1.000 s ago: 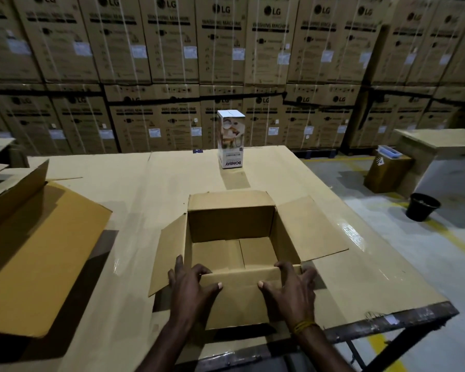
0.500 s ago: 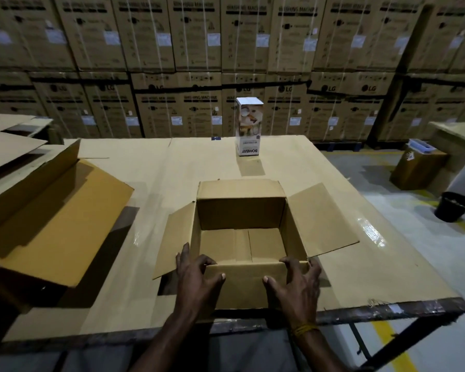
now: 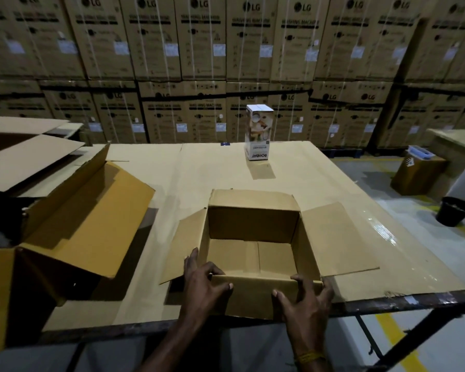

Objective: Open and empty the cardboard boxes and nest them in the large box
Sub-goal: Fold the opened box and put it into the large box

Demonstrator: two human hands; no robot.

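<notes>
- Against the earlier pictures, the small cardboard box (image 3: 253,253) sits nearer the table's (image 3: 199,170) front edge, its near wall now overhanging that edge, so the person appears to be drawing it toward the body.
- Both hands keep their hold on the near wall: the left hand (image 3: 203,285) curls over the near-left corner with its thumb on the outer face, and the right hand (image 3: 306,304) grips the near-right corner, fingers spread and bent over the rim.
- The white carton (image 3: 258,132) stands upright well beyond the small cardboard box, near the table's far edge, and has not shifted on the table.
- Judgement: the small cardboard box is open and shows a bare floor, so emptying looks done; what remains is carrying it left into the large box (image 3: 73,218).
- The large box lies on the table to the left of the small cardboard box, apart from it, with flaps open.
- Count: one small cardboard box in hand, four flaps folded outward on it.
- Count: one large box plainly seen; more flat cardboard lies behind it, too dim to count.
- Count: one white carton, one black bucket (image 3: 455,211) on the floor to the right of the table, and two hands.
</notes>
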